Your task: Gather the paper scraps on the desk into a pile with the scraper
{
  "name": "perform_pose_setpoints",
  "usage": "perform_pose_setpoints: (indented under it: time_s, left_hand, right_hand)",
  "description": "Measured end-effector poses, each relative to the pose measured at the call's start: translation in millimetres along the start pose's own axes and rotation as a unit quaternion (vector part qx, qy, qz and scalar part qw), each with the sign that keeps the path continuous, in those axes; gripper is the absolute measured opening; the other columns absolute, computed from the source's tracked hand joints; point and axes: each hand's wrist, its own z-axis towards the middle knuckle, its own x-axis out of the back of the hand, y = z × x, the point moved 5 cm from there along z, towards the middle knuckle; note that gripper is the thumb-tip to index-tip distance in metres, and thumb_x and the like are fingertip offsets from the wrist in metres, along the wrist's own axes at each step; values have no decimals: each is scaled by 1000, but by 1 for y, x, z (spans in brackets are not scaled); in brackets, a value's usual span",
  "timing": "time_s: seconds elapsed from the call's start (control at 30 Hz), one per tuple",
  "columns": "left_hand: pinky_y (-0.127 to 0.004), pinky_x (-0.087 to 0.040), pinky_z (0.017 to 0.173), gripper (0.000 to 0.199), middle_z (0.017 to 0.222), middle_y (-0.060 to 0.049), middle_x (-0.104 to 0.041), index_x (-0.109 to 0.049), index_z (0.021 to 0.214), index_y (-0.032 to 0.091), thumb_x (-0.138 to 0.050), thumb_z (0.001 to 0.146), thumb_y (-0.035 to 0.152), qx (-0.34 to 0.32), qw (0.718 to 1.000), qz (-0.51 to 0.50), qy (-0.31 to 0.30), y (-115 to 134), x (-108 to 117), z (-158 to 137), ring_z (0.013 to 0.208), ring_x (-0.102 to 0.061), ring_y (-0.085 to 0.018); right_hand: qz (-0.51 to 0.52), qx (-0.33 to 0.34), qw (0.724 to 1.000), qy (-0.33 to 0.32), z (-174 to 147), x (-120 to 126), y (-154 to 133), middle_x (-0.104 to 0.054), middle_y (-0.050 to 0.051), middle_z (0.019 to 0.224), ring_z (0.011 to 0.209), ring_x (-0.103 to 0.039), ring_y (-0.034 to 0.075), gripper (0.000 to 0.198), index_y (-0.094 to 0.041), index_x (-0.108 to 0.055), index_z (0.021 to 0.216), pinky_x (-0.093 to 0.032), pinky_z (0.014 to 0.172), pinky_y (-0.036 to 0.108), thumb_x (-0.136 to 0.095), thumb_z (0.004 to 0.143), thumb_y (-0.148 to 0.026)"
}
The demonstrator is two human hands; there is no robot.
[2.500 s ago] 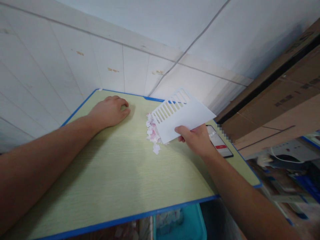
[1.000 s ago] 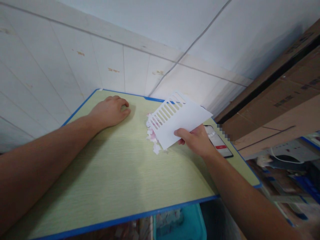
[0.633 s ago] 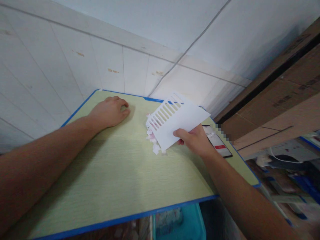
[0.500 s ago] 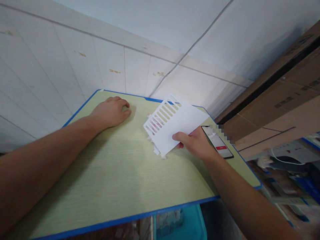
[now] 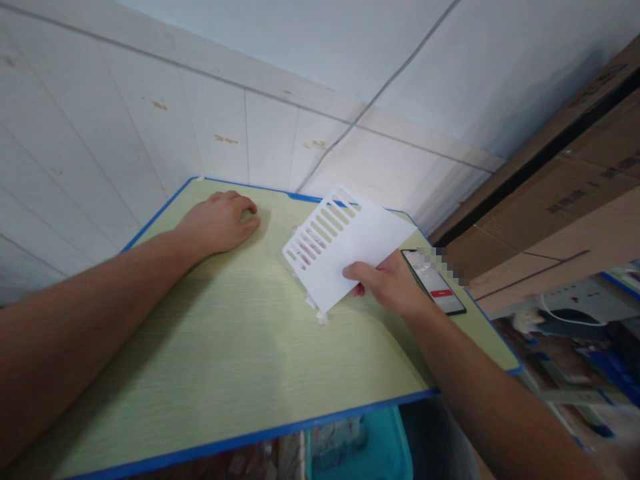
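My right hand pinches a white slotted sheet at its near right edge, thumb on top and fingers beneath. Along the sheet's left side runs a row of long rounded slots. Pinkish marks show through some of them, from something I cannot make out underneath. Small white tabs stick out below the sheet's lower left edge. My left hand rests on the pale green table, holding nothing, its fingers loosely bent and the thumb apart from them.
A phone with a lit screen lies right of the sheet. Large cardboard boxes lean beyond the table's right side. A grey cable runs down the white wall behind. Below the front edge is a turquoise bin.
The slotted sheet has shifted slightly left, and the white tabs at its lower corner hang a little differently. My left hand stays on the table.
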Motion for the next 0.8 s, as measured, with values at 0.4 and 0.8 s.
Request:
perform_pose_setpoints:
  time_s: [0.4, 0.8]
  left_hand:
    - [-54, -55, 131, 65, 159, -20, -80, -85, 150, 21, -47, 110, 57, 2, 1000, -7, -4, 0, 0, 0, 154, -70, -43]
    - [-54, -55, 131, 68, 160, -19, -79, -84, 151, 22, -45, 110, 59, 5, 1000, -4, -6, 1, 1, -1, 155, -70, -43]
  right_hand:
    - [-13, 13, 999, 40, 2, 1, 0, -62, -3, 59, 54, -67, 22, 18, -29, -65, 76, -62, 47, 34, -81, 73, -36]
    - [-15, 6, 1000, 19, 0, 0, 0, -63, -2, 59, 51, -63, 20, 16, -29, -67, 75, -60, 45, 33, -81, 74, -36]
